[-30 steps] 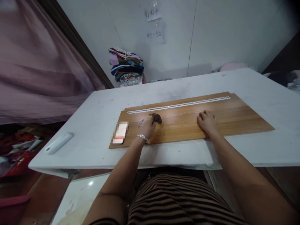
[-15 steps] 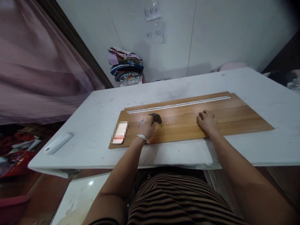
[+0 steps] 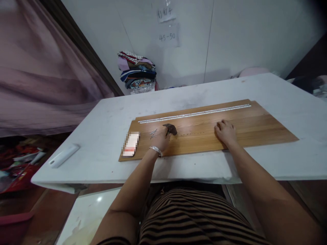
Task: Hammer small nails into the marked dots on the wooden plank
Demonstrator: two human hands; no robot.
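- While the left hand [image 3: 160,139] closes around a hammer [image 3: 170,129], the tool's dark head pokes out past the knuckles, over the left half of the wooden board [image 3: 255,127].
- Those left fingers are folded together about the hammer, the handle buried from sight; whether the head touches the wood, the view cannot tell us.
- Across to the right hand [image 3: 227,132], and here it is, palm down on the board, fingers bent and slightly apart, tips on the surface; whether anything sits under them, I cannot tell.
- Between the two hands runs a neat row of small dark dots [image 3: 192,133], strung along the grain, too tiny to say whether heads or holes.
- Just left of the hammer hand, a little scatter of nails [image 3: 153,133], silvery, lying loose on the wood!
- Farther left, at the board's end, a phone [image 3: 131,144] lies flat, its screen masked in blocks.
- Along the far side go two pale strips [image 3: 195,114], side by side, nearly the board's whole length.
- And all of it sits on a white table [image 3: 94,126], with a long white plastic object [image 3: 63,156] lying near the left edge, well apart from the board.
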